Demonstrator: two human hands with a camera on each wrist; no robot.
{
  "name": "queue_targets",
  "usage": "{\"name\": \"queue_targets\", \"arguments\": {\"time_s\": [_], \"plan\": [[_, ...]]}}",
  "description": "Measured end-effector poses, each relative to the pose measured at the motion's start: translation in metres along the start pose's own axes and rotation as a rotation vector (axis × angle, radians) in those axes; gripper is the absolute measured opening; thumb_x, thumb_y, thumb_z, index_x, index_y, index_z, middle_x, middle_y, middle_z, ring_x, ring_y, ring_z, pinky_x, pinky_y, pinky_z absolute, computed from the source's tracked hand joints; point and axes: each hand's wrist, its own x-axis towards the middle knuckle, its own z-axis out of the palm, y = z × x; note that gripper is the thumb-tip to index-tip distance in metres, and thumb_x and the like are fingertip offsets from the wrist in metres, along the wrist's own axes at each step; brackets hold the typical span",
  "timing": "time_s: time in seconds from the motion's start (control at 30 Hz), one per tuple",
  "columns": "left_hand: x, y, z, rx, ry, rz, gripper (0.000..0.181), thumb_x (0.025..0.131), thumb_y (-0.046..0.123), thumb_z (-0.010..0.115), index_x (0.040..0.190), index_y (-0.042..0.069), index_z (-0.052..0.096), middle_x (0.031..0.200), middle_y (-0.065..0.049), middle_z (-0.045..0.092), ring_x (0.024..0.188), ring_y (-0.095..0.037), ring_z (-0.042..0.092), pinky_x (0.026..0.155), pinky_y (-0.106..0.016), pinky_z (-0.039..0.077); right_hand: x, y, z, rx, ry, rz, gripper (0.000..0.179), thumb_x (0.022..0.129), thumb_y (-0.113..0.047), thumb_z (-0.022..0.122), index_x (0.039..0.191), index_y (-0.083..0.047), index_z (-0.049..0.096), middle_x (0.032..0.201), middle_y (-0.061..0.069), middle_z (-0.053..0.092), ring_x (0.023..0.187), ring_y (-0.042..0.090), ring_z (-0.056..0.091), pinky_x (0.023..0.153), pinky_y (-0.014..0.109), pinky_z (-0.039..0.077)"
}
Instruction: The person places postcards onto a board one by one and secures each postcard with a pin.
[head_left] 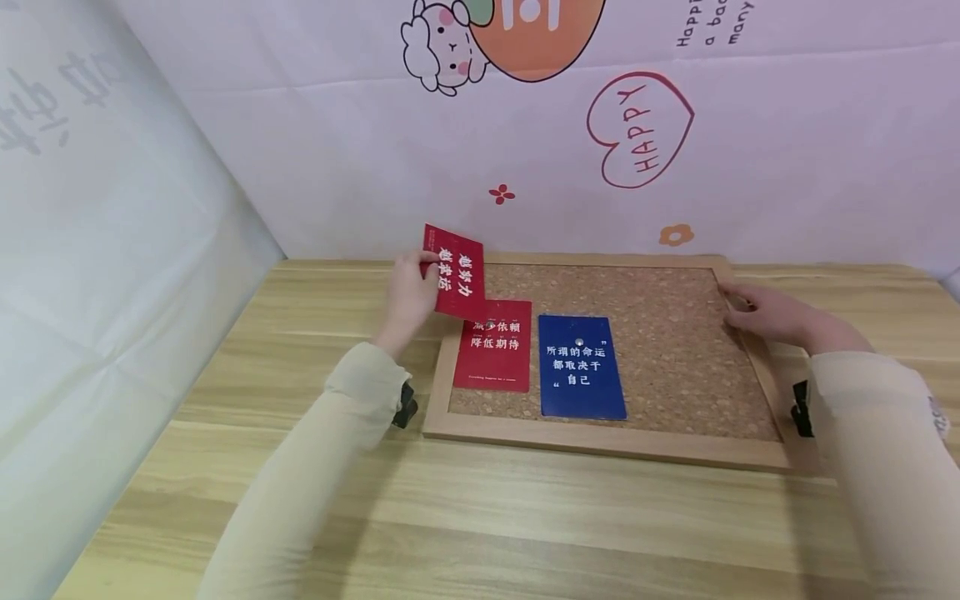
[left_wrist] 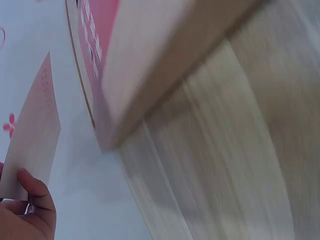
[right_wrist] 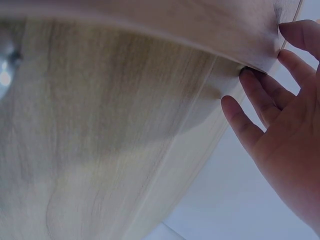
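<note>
My left hand [head_left: 411, 300] pinches a red card [head_left: 465, 250] with white characters, tilted above the upper left corner of a wood-framed cork board [head_left: 675, 350]. In the left wrist view the thumb [left_wrist: 33, 184] presses on the card's pale back [left_wrist: 40, 125]. A second red card [head_left: 495, 367] lies on the board's left part, its top overlapped by the held one. Beside it is a blue card [head_left: 582, 400] with a round pin [head_left: 579, 342] near its top. My right hand [head_left: 772, 317] holds the board's right edge, thumb on the frame and fingers along its side.
The board lies on a wood-grain table [head_left: 525, 525]. Behind it hangs a white printed cloth [head_left: 555, 167], with another white cloth [head_left: 112, 250] on the left. Black wrist pieces [head_left: 405, 407] show by both sleeves.
</note>
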Motion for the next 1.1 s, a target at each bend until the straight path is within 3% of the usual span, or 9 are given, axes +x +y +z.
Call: {"name": "queue_targets", "arguments": {"time_s": [0.23,0.47,0.67,0.83,1.1], "plan": [[-0.014,0.017,0.021,-0.096,-0.097,-0.018,0.03,0.1,0.012,0.046,0.125,0.001,0.058,0.12,-0.018,0.059,0.095,-0.027,0.063,0.076,-0.035,0.057,-0.001,-0.001,-0.001,-0.003,-0.006,0.009,0.064,0.101,-0.02,0.042,0.146,0.014,0.012,0.141,0.048,0.018,0.126,0.063,0.024,0.1,0.07,0.029],[-0.031,0.034,0.038,-0.081,-0.175,0.051,0.027,0.099,0.015,0.047,0.12,0.004,0.062,0.116,-0.014,0.061,0.087,-0.022,0.063,0.068,-0.028,0.055,0.0,0.0,-0.001,-0.014,-0.007,0.013,0.064,0.101,-0.02,0.042,0.146,0.013,0.012,0.14,0.049,0.019,0.126,0.064,0.026,0.099,0.07,0.03],[-0.043,0.044,0.05,-0.052,-0.219,0.054,0.028,0.1,0.017,0.047,0.119,0.007,0.064,0.119,-0.011,0.059,0.085,-0.018,0.061,0.062,-0.022,0.054,0.0,0.0,-0.001,-0.006,-0.01,0.012,0.064,0.101,-0.021,0.041,0.146,0.013,0.011,0.14,0.049,0.019,0.126,0.063,0.026,0.099,0.07,0.031],[-0.051,0.052,0.059,-0.049,-0.259,0.037,0.028,0.101,0.018,0.045,0.121,0.009,0.064,0.123,-0.011,0.058,0.087,-0.02,0.063,0.064,-0.024,0.055,0.0,0.0,-0.001,-0.014,-0.002,0.006,0.063,0.101,-0.019,0.042,0.146,0.014,0.013,0.139,0.049,0.019,0.125,0.064,0.026,0.099,0.069,0.031],[-0.061,0.061,0.078,0.004,-0.313,0.085,0.03,0.101,0.017,0.047,0.126,0.011,0.061,0.126,-0.009,0.058,0.106,-0.019,0.06,0.085,-0.029,0.055,0.002,0.002,0.0,-0.016,-0.001,0.01,0.063,0.1,-0.02,0.042,0.146,0.014,0.013,0.139,0.049,0.02,0.125,0.064,0.026,0.099,0.07,0.031]]}}
